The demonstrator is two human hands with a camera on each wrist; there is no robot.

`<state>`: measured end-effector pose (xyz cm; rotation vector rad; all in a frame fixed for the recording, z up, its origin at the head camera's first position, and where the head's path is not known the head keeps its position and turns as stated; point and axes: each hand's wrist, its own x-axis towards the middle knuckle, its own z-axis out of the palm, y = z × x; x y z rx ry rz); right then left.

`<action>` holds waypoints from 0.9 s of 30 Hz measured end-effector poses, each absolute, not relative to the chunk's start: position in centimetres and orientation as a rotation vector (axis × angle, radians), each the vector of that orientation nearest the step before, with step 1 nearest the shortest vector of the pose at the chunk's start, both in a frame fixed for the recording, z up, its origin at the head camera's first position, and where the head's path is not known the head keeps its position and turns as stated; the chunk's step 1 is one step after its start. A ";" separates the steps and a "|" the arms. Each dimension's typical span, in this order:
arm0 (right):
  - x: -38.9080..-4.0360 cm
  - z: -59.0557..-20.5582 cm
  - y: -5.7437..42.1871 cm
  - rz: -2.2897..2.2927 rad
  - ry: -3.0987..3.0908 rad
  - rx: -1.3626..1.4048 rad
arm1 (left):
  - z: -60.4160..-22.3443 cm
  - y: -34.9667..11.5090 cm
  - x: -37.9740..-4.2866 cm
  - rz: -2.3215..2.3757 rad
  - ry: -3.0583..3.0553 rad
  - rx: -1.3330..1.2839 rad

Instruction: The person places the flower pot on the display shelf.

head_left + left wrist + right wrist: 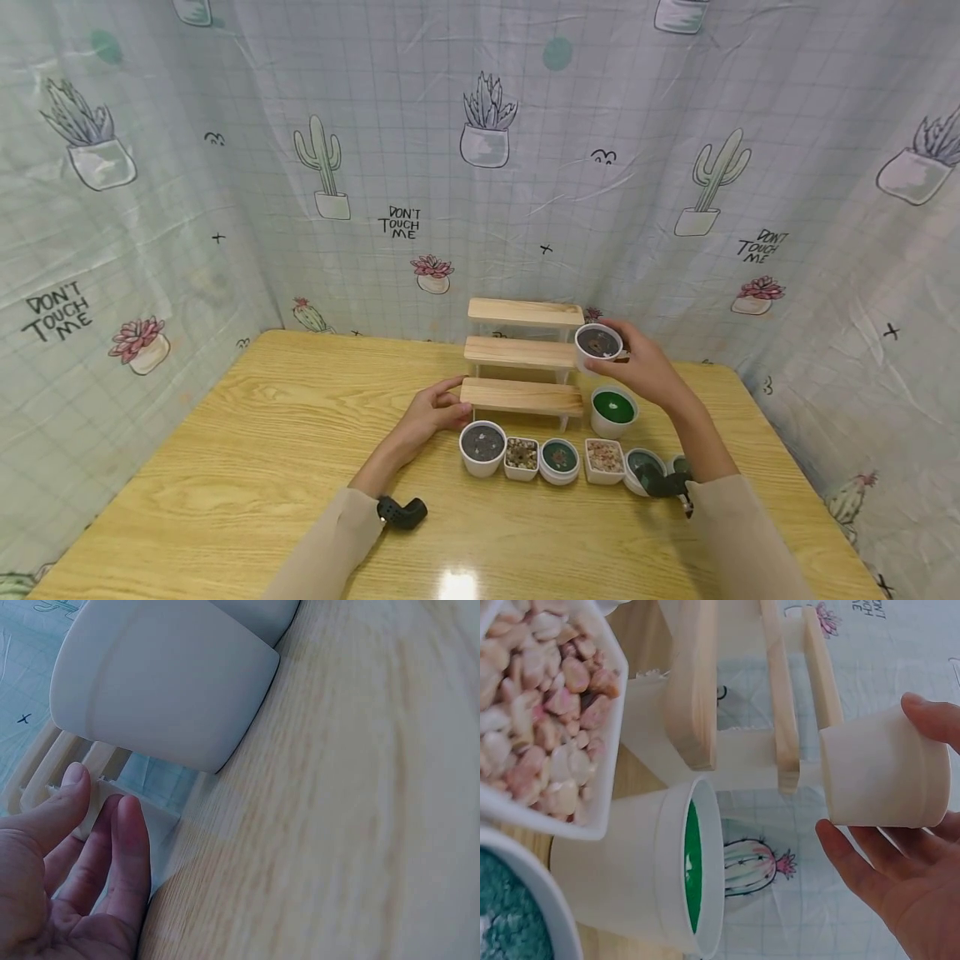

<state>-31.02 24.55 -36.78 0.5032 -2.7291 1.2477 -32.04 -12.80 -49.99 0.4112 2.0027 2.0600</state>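
A three-step wooden shelf stand (521, 395) with white supports stands near the curtain. My left hand (431, 415) grips the left end of its lowest step, thumb at the front and fingers curled behind. In the right wrist view, a white round pot (877, 772) sits between the thumb and fingers of my right hand (911, 862). That pot holds dark grey filling and is held upright, raised beside the right end of the middle step. Below it, a white pot with a green surface (613, 408) stands on the table.
In front of the stand is a row of white pots: a tall one with grey filling (483, 444), a square one with pebbles (521, 457), a round teal-filled one (559, 458), a square one with pinkish stones (604, 458), and others under the right forearm. A cactus-print curtain (487, 208) hangs behind.
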 end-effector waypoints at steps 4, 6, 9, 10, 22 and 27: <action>-31.2 -36.5 24.2 1.241 -2.731 0.511 | -49.9 -12.8 -32.0 2.060 2.007 0.431; -31.3 -36.3 23.9 1.248 -2.733 0.514 | -49.9 -12.8 -32.0 2.059 2.007 0.438; -31.7 -36.2 23.5 1.249 -2.731 0.517 | -49.8 -12.8 -31.9 2.059 2.004 0.444; -31.8 -36.2 23.3 1.250 -2.730 0.523 | -49.8 -12.8 -31.9 2.059 2.003 0.445; -33.5 -35.9 21.3 1.284 -2.694 0.540 | -49.7 -12.8 -31.9 2.055 2.003 0.446; -33.8 -35.5 20.6 1.288 -2.694 0.541 | -49.7 -12.8 -31.8 2.044 2.017 0.435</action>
